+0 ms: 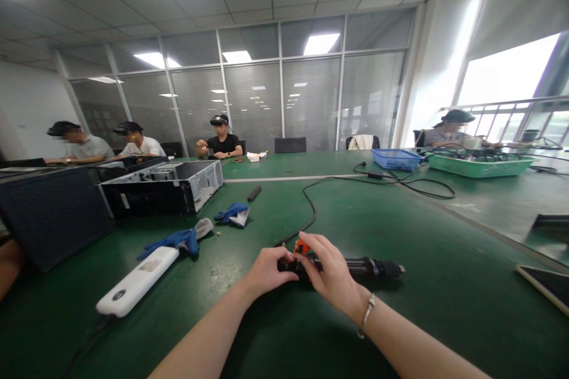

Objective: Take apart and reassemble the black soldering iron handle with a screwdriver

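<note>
A black electric screwdriver (368,267) lies on the green table (400,231), its tip pointing right and its cable (311,201) running away toward the back. My left hand (265,271) grips its left end with fingers curled. My right hand (331,275) rests over the tool's middle, fingertips pinching at a small orange part (300,246) on its body. A bracelet sits on my right wrist.
A white power bank (137,280) and blue gloves (178,241) lie to the left. An open computer case (166,186) and a black panel (51,213) stand at the left. Blue (395,159) and green (478,166) baskets sit far right. Several people sit along the table's far side.
</note>
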Available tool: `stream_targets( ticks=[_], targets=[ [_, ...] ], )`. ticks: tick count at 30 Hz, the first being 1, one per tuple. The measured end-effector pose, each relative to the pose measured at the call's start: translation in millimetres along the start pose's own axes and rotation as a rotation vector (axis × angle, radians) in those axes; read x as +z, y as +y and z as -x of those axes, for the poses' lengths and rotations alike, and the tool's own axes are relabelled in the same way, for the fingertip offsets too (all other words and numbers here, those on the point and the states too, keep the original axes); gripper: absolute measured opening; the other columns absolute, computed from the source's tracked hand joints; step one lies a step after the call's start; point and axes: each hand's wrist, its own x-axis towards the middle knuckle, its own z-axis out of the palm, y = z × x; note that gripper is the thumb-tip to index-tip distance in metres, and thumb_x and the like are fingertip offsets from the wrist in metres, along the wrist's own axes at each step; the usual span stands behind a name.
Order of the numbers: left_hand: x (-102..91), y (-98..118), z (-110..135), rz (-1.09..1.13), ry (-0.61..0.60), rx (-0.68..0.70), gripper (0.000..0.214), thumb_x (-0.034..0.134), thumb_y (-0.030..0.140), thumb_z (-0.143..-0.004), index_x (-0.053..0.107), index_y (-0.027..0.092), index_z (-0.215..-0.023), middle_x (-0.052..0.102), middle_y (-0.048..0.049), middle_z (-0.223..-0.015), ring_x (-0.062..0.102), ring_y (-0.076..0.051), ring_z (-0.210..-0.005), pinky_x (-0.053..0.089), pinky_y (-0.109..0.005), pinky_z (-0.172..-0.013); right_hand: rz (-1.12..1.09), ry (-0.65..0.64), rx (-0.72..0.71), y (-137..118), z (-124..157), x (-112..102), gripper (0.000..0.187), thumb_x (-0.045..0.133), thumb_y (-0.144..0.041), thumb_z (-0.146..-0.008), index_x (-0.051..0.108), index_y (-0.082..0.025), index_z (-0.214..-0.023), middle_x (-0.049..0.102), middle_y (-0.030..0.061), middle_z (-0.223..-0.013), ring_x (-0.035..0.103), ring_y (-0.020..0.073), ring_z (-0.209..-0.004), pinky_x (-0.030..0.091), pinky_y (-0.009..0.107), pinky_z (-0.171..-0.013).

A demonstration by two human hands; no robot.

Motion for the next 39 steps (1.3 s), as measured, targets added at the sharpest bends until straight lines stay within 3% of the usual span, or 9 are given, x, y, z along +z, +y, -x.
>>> stream_targets(
  ticks=[6, 11, 16, 20, 23, 26, 29, 33, 39],
  targets=[
    [2.6, -2.8, 0.2, 0.005, 0.015, 0.028, 0.019, 0.080, 0.023, -0.067, 0.068, 0.015, -0.079, 0.070, -0.0001, -0.080, 0.063, -0.016, -0.074, 0.047, -0.024, -0.071, -0.041, -0.133, 0.065, -5.5, -4.8, 4.4, 0.053, 0.044, -0.015, -0.095, 0.034, -0.029, -0.145, 0.063, 0.0091, -0.114, 0.063, 0.0196, -0.099, 0.056, 0.035, -0.085],
    [3.8, -4.0, 0.8, -0.008, 0.002, 0.057, 0.008, 0.071, 0.019, -0.073, 0.067, 0.014, -0.078, 0.070, -0.0005, -0.079, 0.062, -0.016, -0.073, 0.047, -0.023, -0.069, 0.037, -0.137, 0.057, -8.4, -5.0, 7.2, 0.048, 0.056, -0.020, -0.091, 0.045, -0.030, -0.136, 0.061, 0.0094, -0.109, 0.061, 0.0234, -0.098, 0.055, 0.042, -0.084],
    [2.7, -4.0, 0.1, 0.003, -0.008, 0.065, 0.015, 0.075, 0.023, -0.071, 0.067, 0.015, -0.081, 0.070, -0.0010, -0.082, 0.062, -0.017, -0.076, 0.048, -0.024, -0.073, -0.057, -0.191, 0.075, -7.9, -5.0, 6.4, 0.052, 0.043, -0.011, -0.094, 0.035, -0.029, -0.143, 0.060, 0.0095, -0.113, 0.060, 0.0202, -0.099, 0.055, 0.037, -0.084],
    [1.8, -1.5, 0.6, 0.006, -0.009, 0.084, 0.008, 0.066, 0.014, -0.074, 0.067, 0.014, -0.082, 0.069, -0.0004, -0.078, 0.061, -0.016, -0.073, 0.046, -0.022, -0.068, -0.023, -0.145, 0.033, -8.9, -5.7, 8.1, 0.055, 0.053, -0.015, -0.090, 0.036, -0.028, -0.142, 0.060, 0.0102, -0.114, 0.059, 0.0226, -0.103, 0.053, 0.043, -0.090],
    [1.4, -1.2, 1.1, -0.014, -0.012, 0.066, 0.006, 0.069, 0.017, -0.073, 0.066, 0.014, -0.078, 0.069, 0.0000, -0.077, 0.061, -0.016, -0.072, 0.046, -0.022, -0.067, 0.057, -0.094, 0.013, -7.4, -7.0, 8.8, 0.049, 0.058, -0.019, -0.089, 0.045, -0.029, -0.135, 0.063, 0.0077, -0.103, 0.061, 0.0220, -0.093, 0.054, 0.042, -0.083],
    [0.9, -1.3, 1.1, -0.019, -0.013, 0.053, 0.014, 0.075, 0.023, -0.071, 0.066, 0.015, -0.077, 0.070, -0.0001, -0.080, 0.062, -0.016, -0.074, 0.047, -0.023, -0.069, 0.033, -0.094, 0.011, -6.9, -8.2, 8.0, 0.047, 0.050, -0.015, -0.093, 0.043, -0.029, -0.137, 0.065, 0.0074, -0.105, 0.062, 0.0208, -0.094, 0.054, 0.038, -0.081],
    [0.4, 0.7, 1.0, -0.013, -0.013, 0.075, 0.011, 0.072, 0.020, -0.074, 0.067, 0.015, -0.082, 0.071, -0.0004, -0.082, 0.063, -0.016, -0.075, 0.047, -0.023, -0.070, -0.012, -0.138, -0.009, -8.3, -8.0, 7.8, 0.053, 0.045, -0.010, -0.093, 0.036, -0.027, -0.142, 0.065, 0.0077, -0.109, 0.062, 0.0198, -0.098, 0.052, 0.042, -0.090],
    [0.6, 2.6, 1.5, -0.025, -0.009, 0.083, 0.008, 0.067, 0.018, -0.076, 0.067, 0.015, -0.084, 0.071, -0.0008, -0.084, 0.064, -0.017, -0.077, 0.047, -0.023, -0.072, 0.070, -0.118, -0.043, -7.2, -7.6, 8.4, 0.047, 0.054, -0.017, -0.091, 0.042, -0.026, -0.136, 0.065, 0.0080, -0.106, 0.062, 0.0215, -0.096, 0.049, 0.047, -0.093],
    [1.2, -2.4, 1.5, -0.007, -0.009, 0.058, 0.018, 0.077, 0.025, -0.071, 0.066, 0.015, -0.082, 0.069, -0.0003, -0.081, 0.062, -0.016, -0.075, 0.047, -0.024, -0.071, 0.006, -0.164, 0.040, -5.9, -11.4, 4.0, 0.049, 0.045, -0.012, -0.094, 0.037, -0.026, -0.140, 0.063, 0.0090, -0.111, 0.060, 0.0207, -0.099, 0.053, 0.038, -0.086]
  ],
)
